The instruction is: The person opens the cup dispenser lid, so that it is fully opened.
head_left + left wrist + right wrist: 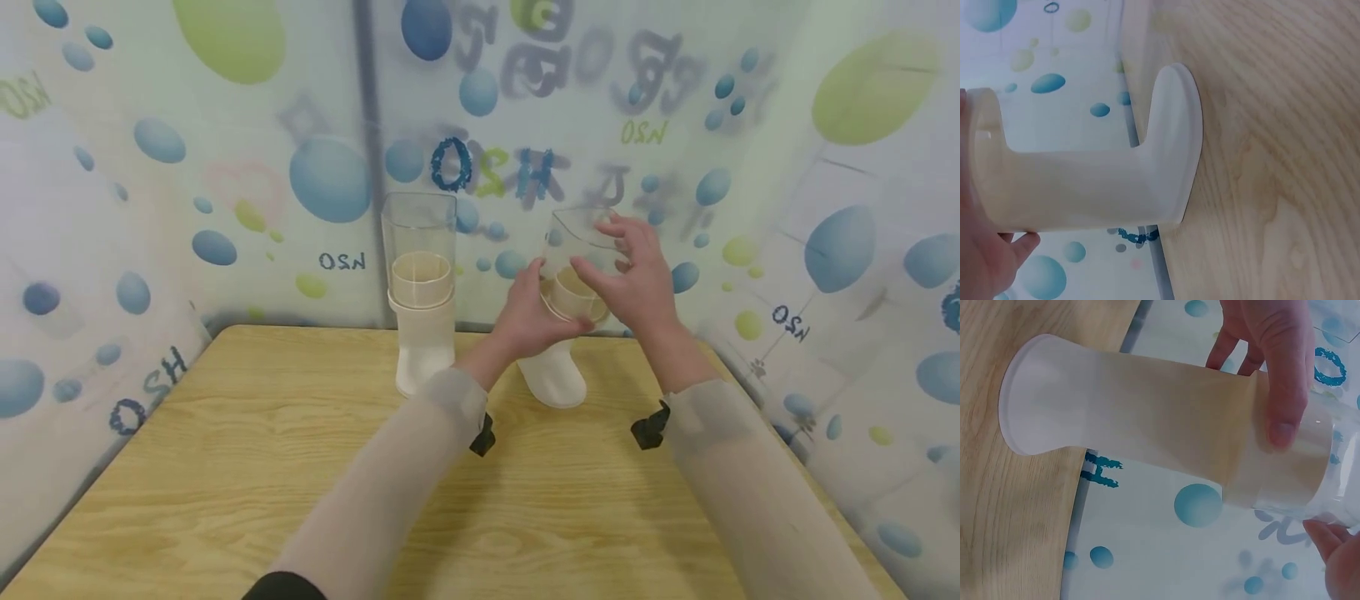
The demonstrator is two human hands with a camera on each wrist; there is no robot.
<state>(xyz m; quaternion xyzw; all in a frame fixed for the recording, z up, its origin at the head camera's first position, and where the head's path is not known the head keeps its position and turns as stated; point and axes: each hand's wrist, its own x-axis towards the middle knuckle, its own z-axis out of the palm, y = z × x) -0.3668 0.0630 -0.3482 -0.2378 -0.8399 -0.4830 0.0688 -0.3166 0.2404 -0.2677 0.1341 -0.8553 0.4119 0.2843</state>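
A white boot-shaped stand (553,379) with a clear plastic sleeve (567,242) in its top is upright on the table, between both hands. My left hand (528,312) grips the stand's collar, thumb and fingers around it; in the left wrist view its fingers (1022,247) lie under the rim. Higher up, my right hand (637,275) holds the clear sleeve, thumb in front and fingers curved over its right side. The right wrist view has the left thumb (1282,419) across the collar and the right fingertips (1319,531) at the sleeve's edge.
A matching white boot-shaped stand (425,342) with a clear sleeve (420,217) stands to the left, near the table's back edge. The wood-grain table (300,467) runs back to a curtain (262,167) printed with blue and green drops, which also closes off both sides.
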